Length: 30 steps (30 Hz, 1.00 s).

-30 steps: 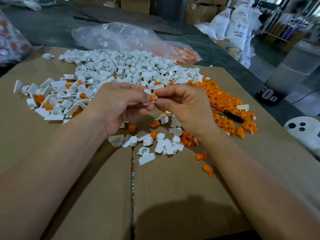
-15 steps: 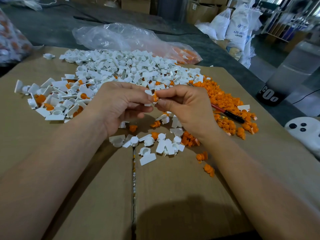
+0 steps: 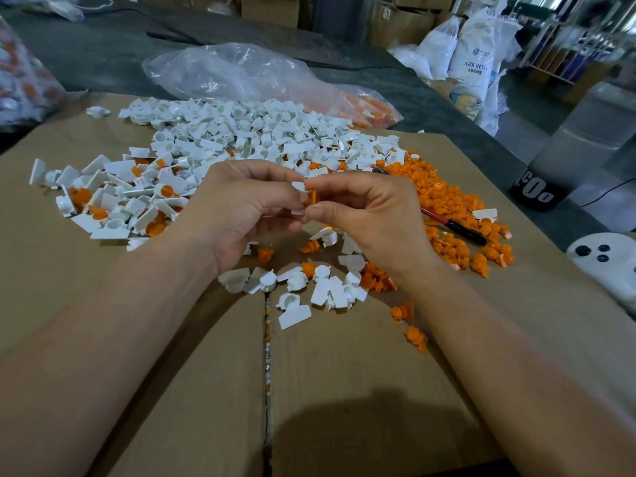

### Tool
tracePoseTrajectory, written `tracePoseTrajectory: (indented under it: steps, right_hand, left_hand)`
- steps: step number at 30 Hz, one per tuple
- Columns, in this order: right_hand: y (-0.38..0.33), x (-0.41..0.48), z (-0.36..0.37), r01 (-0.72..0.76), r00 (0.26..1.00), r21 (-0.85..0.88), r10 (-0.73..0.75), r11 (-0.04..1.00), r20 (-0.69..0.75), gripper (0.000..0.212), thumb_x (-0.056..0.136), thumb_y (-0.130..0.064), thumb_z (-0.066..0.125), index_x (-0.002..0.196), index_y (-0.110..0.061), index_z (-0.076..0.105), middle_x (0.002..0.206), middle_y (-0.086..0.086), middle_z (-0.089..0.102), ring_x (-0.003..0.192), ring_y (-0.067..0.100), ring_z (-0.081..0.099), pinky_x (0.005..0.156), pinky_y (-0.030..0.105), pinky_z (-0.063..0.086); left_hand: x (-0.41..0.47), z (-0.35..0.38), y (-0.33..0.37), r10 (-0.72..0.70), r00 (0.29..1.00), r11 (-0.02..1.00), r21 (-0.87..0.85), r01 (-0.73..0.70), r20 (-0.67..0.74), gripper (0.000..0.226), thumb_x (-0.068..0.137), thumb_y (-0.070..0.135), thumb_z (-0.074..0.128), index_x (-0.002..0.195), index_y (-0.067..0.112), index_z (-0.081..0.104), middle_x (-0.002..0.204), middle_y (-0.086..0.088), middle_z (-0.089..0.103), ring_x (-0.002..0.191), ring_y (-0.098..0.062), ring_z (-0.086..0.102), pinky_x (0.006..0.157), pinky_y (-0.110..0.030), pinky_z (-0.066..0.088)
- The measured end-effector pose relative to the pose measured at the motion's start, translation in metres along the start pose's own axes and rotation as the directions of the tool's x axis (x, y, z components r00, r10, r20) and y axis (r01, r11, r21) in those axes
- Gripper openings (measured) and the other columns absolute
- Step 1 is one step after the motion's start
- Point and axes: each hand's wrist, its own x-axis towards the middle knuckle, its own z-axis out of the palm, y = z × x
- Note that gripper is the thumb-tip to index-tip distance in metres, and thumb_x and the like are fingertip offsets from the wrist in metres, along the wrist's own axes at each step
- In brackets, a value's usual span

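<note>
— which hand has what?

— my left hand [image 3: 241,208] pinches a white cap [image 3: 298,187] between thumb and forefinger. my right hand [image 3: 364,215] pinches an orange plug [image 3: 314,196] the same way. both are curled tight on their piece and raised over the table [image 3: 344,390], not resting on it.

— where's the plug from the cap?

— straight to its right, touching it. the two meet in the small gap between my fingertips, level with each other. so the push, as i judge it, goes sideways: right hand toward left, left hand bracing.

— is the plug lined up with the cap's hole?

— i can't tell. my fingers hide the cap's mouth and most of the plug. only a sliver of orange shows, with white above and below it.

— which hand should move?

— the right, i'd say. it has the smaller piece, and the orange heap [image 3: 447,197] lies on its side for the next one. the white heap [image 3: 247,132] is beyond my left.

— what could go wrong?

— if the plug sits tilted it may jam, or pop out and drop among the loose pieces [image 3: 323,287] under my wrists.
</note>
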Motion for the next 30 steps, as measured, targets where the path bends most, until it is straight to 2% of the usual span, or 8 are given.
tracePoseTrajectory:
  steps: [6, 12, 17, 23, 30]
  right_hand:
    - [-0.0001, 0.001, -0.0013, -0.001, 1.0, -0.041, 0.002, 0.999, 0.017, 0.038, 0.072, 0.002, 0.07, 0.109, -0.005, 0.061, 0.09, 0.004, 0.068, 0.086, 0.018, 0.069, 0.082, 0.036, 0.055]
    - [0.0004, 0.0007, -0.0014, -0.005, 1.0, -0.069, 0.005, 0.998, -0.006, 0.037, 0.071, 0.003, 0.071, 0.107, -0.003, 0.062, 0.089, 0.002, 0.067, 0.085, 0.015, 0.068, 0.081, 0.03, 0.055]
    - [0.0005, 0.0006, -0.0003, -0.013, 1.0, -0.075, 0.013, 0.997, 0.002, 0.034, 0.071, 0.003, 0.072, 0.104, 0.001, 0.066, 0.089, 0.006, 0.068, 0.084, 0.018, 0.068, 0.08, 0.031, 0.056]
    - [-0.0039, 0.001, -0.001, -0.042, 0.999, -0.031, 0.042, 0.999, -0.001, 0.04, 0.068, -0.001, 0.075, 0.099, -0.023, 0.061, 0.083, -0.008, 0.066, 0.081, 0.006, 0.067, 0.079, 0.022, 0.054]
    - [-0.0085, 0.0016, -0.003, -0.069, 0.998, 0.046, 0.068, 0.997, 0.009, 0.041, 0.066, 0.005, 0.075, 0.091, -0.024, 0.061, 0.085, -0.008, 0.065, 0.079, 0.004, 0.065, 0.075, 0.018, 0.053]
  left_hand:
    - [0.0006, -0.0006, -0.001, 0.009, 1.0, 1.0, -0.02, -0.009, 0.012, 0.017, 0.069, -0.012, 0.065, 0.071, 0.005, 0.067, 0.058, -0.006, 0.067, 0.052, -0.013, 0.065, 0.047, -0.018, 0.051]
    - [0.001, -0.0002, -0.002, 0.022, 1.0, 1.0, -0.005, -0.022, -0.006, 0.017, 0.069, -0.012, 0.066, 0.072, 0.004, 0.067, 0.061, -0.006, 0.068, 0.054, -0.015, 0.066, 0.05, -0.019, 0.053]
    - [0.0022, -0.0005, -0.0023, 0.023, 0.999, 0.999, 0.035, -0.023, -0.025, 0.014, 0.07, -0.01, 0.068, 0.071, 0.003, 0.066, 0.059, -0.005, 0.068, 0.054, -0.015, 0.066, 0.048, -0.019, 0.052]
    - [0.0008, -0.0002, -0.0019, 0.108, 0.994, 0.992, 0.074, -0.107, -0.012, 0.021, 0.07, -0.008, 0.069, 0.061, 0.011, 0.067, 0.058, -0.003, 0.067, 0.053, -0.014, 0.065, 0.049, -0.019, 0.052]
    - [0.0002, -0.0001, -0.0012, 0.19, 0.982, 0.978, 0.083, -0.19, 0.012, 0.017, 0.071, -0.008, 0.068, 0.067, 0.008, 0.065, 0.057, 0.0, 0.067, 0.053, -0.011, 0.065, 0.051, -0.018, 0.053]
